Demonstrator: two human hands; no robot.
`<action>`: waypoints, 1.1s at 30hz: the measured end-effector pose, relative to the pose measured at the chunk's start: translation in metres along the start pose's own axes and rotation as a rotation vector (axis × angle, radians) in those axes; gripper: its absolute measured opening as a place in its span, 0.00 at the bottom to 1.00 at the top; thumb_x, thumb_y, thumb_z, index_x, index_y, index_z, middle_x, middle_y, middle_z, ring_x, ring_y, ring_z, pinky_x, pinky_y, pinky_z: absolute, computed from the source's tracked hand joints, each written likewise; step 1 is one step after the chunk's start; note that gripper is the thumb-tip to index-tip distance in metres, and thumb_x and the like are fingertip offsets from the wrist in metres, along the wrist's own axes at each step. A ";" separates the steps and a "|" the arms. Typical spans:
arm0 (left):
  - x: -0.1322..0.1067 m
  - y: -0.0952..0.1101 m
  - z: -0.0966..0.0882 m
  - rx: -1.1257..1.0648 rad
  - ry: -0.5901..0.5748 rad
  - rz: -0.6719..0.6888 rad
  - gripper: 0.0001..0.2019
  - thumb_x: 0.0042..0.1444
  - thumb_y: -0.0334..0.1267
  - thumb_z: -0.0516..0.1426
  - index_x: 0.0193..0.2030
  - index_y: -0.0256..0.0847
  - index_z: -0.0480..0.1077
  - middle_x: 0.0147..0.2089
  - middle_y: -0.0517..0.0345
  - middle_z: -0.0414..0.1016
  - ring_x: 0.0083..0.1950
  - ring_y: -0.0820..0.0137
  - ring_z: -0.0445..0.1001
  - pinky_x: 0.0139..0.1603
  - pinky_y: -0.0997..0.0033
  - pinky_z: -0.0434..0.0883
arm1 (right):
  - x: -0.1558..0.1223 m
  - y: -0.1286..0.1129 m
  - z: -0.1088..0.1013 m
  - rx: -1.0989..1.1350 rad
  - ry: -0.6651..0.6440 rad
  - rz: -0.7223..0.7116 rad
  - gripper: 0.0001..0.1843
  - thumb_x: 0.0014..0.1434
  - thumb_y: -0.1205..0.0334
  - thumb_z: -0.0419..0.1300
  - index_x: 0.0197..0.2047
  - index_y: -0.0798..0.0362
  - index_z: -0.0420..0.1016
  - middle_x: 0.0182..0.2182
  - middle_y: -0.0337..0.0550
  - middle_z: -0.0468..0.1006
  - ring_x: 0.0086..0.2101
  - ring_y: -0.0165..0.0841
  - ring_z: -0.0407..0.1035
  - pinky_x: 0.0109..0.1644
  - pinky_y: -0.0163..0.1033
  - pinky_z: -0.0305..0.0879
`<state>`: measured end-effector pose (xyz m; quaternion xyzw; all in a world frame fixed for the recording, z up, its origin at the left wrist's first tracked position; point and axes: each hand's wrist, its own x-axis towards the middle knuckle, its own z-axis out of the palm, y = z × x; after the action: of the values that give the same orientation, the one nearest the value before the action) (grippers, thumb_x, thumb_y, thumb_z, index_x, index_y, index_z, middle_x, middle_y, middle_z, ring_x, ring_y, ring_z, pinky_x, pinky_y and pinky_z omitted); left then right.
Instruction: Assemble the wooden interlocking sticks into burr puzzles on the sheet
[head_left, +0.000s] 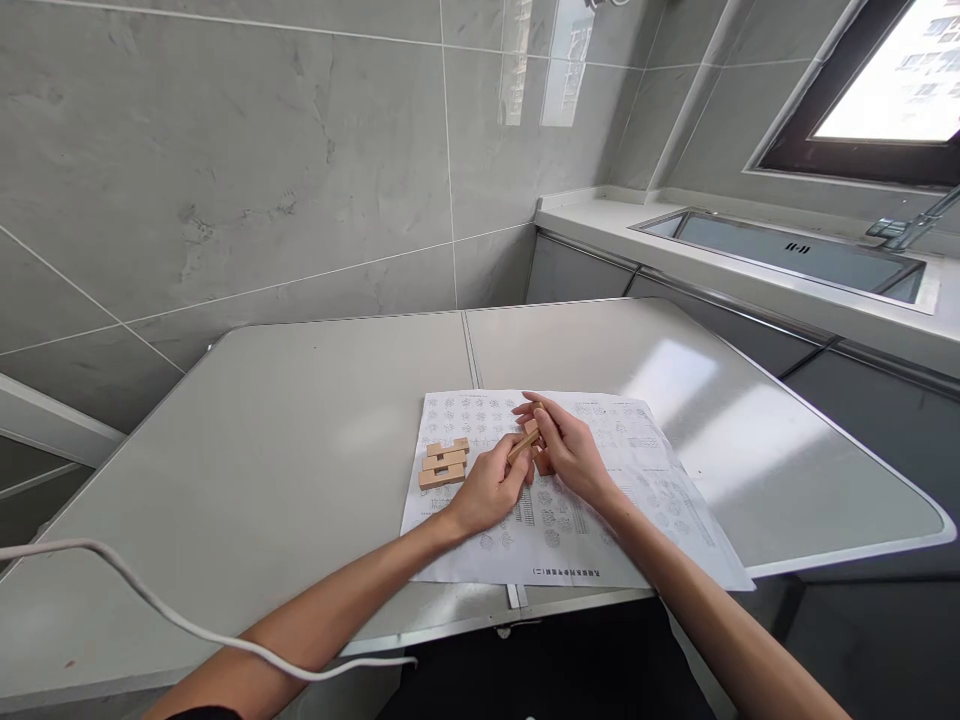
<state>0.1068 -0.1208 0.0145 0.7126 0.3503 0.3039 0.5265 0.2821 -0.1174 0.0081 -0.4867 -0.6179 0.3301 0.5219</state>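
Wooden puzzle bar (523,444), probably light and rigid, is held above the printed sheet (600,545); left hand (487,490) and right hand (568,452) both pinch it. Best gripped on its long flat faces.

Sink (928,292), window (892,80), white cable (97,546), seemingly a tap (904,232).

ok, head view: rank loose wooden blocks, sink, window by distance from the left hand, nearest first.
1. Loose wooden blocks: on the paper, just left of the left hand, which grips a wooden stick.
2. Sink: in the counter, far right.
3. Window: above the sink, top right.
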 end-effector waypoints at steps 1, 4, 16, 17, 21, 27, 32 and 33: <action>0.000 -0.001 0.000 -0.015 -0.009 -0.007 0.17 0.76 0.52 0.49 0.49 0.41 0.68 0.31 0.61 0.72 0.28 0.71 0.66 0.32 0.69 0.64 | 0.000 0.000 0.000 0.004 0.022 0.009 0.26 0.78 0.42 0.50 0.64 0.47 0.75 0.52 0.51 0.83 0.50 0.43 0.78 0.54 0.51 0.76; 0.000 -0.005 0.002 -0.061 -0.004 -0.021 0.19 0.76 0.54 0.48 0.51 0.40 0.68 0.31 0.62 0.69 0.25 0.73 0.63 0.28 0.71 0.63 | 0.000 -0.002 -0.002 0.049 0.049 0.049 0.28 0.77 0.39 0.50 0.65 0.48 0.76 0.54 0.51 0.83 0.51 0.43 0.77 0.52 0.49 0.76; 0.003 -0.006 0.001 -0.424 0.078 -0.079 0.20 0.73 0.59 0.52 0.51 0.43 0.63 0.34 0.66 0.64 0.20 0.81 0.57 0.18 0.79 0.60 | -0.002 -0.003 -0.004 0.070 -0.062 0.121 0.30 0.77 0.40 0.50 0.73 0.42 0.70 0.24 0.37 0.75 0.20 0.34 0.63 0.25 0.41 0.66; 0.003 -0.005 0.001 -0.435 0.078 -0.086 0.20 0.73 0.59 0.53 0.51 0.43 0.62 0.34 0.66 0.63 0.20 0.81 0.57 0.18 0.79 0.59 | -0.002 -0.003 -0.003 0.052 -0.075 0.101 0.29 0.77 0.41 0.50 0.74 0.41 0.70 0.24 0.37 0.75 0.19 0.33 0.62 0.25 0.42 0.67; 0.002 -0.003 -0.001 -0.467 0.070 -0.117 0.21 0.72 0.61 0.54 0.50 0.44 0.62 0.33 0.68 0.59 0.21 0.81 0.54 0.18 0.79 0.58 | -0.004 -0.004 -0.003 -0.021 -0.100 0.036 0.28 0.78 0.44 0.49 0.75 0.39 0.68 0.26 0.38 0.77 0.19 0.33 0.64 0.28 0.44 0.71; 0.003 -0.002 -0.002 -0.496 0.048 -0.139 0.21 0.71 0.61 0.54 0.49 0.44 0.62 0.31 0.70 0.52 0.22 0.80 0.47 0.19 0.80 0.49 | -0.005 -0.006 -0.005 -0.196 -0.142 -0.046 0.27 0.80 0.49 0.45 0.77 0.38 0.65 0.44 0.46 0.86 0.31 0.40 0.77 0.47 0.53 0.78; 0.003 -0.003 -0.002 -0.482 0.052 -0.142 0.20 0.73 0.61 0.53 0.47 0.45 0.60 0.31 0.70 0.50 0.22 0.79 0.46 0.20 0.78 0.48 | -0.006 -0.005 -0.002 -0.255 -0.230 -0.152 0.28 0.80 0.55 0.45 0.78 0.35 0.61 0.68 0.40 0.75 0.62 0.48 0.74 0.65 0.59 0.72; 0.003 -0.004 -0.001 -0.471 0.054 -0.138 0.20 0.73 0.61 0.52 0.47 0.45 0.60 0.30 0.70 0.50 0.22 0.78 0.46 0.20 0.77 0.48 | -0.006 -0.004 -0.002 -0.248 -0.241 -0.165 0.28 0.80 0.55 0.45 0.79 0.35 0.60 0.70 0.39 0.73 0.65 0.47 0.72 0.67 0.59 0.71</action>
<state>0.1068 -0.1166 0.0109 0.5362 0.3316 0.3593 0.6881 0.2825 -0.1249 0.0103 -0.4518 -0.7496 0.2633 0.4058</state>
